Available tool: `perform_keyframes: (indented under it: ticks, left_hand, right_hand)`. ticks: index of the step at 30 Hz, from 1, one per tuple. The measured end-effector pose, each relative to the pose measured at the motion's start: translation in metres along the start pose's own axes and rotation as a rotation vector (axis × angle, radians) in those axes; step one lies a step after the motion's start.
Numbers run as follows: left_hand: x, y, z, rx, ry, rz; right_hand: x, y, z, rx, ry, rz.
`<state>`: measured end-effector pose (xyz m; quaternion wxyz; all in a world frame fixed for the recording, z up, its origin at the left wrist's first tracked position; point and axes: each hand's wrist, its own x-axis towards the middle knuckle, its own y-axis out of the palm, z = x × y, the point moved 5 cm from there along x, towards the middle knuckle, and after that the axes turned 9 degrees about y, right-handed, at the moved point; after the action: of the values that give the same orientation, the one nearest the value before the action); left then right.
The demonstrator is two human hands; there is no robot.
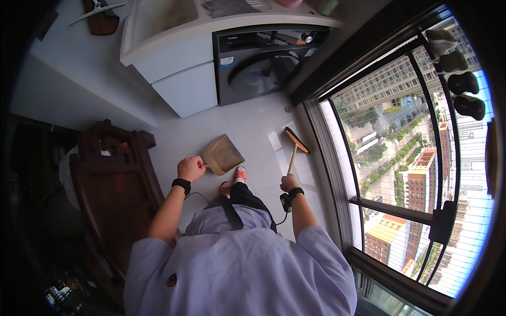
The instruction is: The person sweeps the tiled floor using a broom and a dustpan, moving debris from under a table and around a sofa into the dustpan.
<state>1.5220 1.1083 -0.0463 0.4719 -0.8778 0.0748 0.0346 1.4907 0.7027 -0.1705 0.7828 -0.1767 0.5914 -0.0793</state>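
Note:
My left hand (191,168) grips the handle of a tan plastic dustpan (223,155), which is held in front of my feet; whether it touches the floor I cannot tell. Around the pale handle of a broom (293,158) my right hand (289,182) is closed. The broom's orange head (296,140) with dark bristles is at the floor's right side, close to the window wall. Dustpan and broom head are well apart. Below the dustpan show my red shoes (240,173).
A Haier washing machine (261,65) stands ahead under a white counter with a sink (166,17). Along the left is a dark carved wooden chair (114,181). A dark-framed window (395,138) with wires across it lines the right. A floor drain (287,109) lies near the wall.

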Motion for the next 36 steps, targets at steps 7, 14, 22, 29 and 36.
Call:
perform_keyframes:
  ticks: [7, 14, 22, 29, 36]
  left_hand:
    - [0.007, 0.003, -0.003, 0.03, 0.023, -0.012]
    - [0.012, -0.001, -0.002, 0.021, 0.01, -0.012]
    - [0.008, -0.001, -0.007, 0.029, -0.06, -0.003]
    - [0.013, -0.002, -0.01, 0.018, -0.135, 0.038]
    - [0.015, -0.011, -0.012, 0.084, -0.173, 0.062]
  right_hand:
    - [-0.128, -0.003, -0.055, 0.043, 0.051, 0.392]
    - [-0.17, -0.052, -0.006, 0.213, -0.052, 0.39]
    - [-0.083, -0.068, 0.092, -0.189, -0.31, 0.11]
    - [0.043, -0.088, 0.18, -0.5, -0.449, -0.081]
    - [0.059, -0.1, 0.178, -0.979, -0.272, -0.478]
